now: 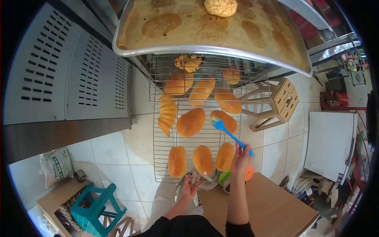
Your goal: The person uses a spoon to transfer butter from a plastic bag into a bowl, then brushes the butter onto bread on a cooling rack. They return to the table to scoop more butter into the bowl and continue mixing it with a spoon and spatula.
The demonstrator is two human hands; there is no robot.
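Note:
My right hand is closed around the handle of a blue pastry brush. The bristle end rests on or just over a glossy golden bun at the right of a wire rack. At the rack's near edge, my left hand has its fingers curled against the wire. Several oval buns lie on the rack, among them a near-left bun, a near-middle bun and a large middle bun. A ridged, crescent-shaped bread lies along the left side.
Above the rack, a metal baking tray holds one round bun. A wooden table stands at the near right, with green and orange items at its edge. Around are a tan stool, a teal stool and a grey vented cabinet.

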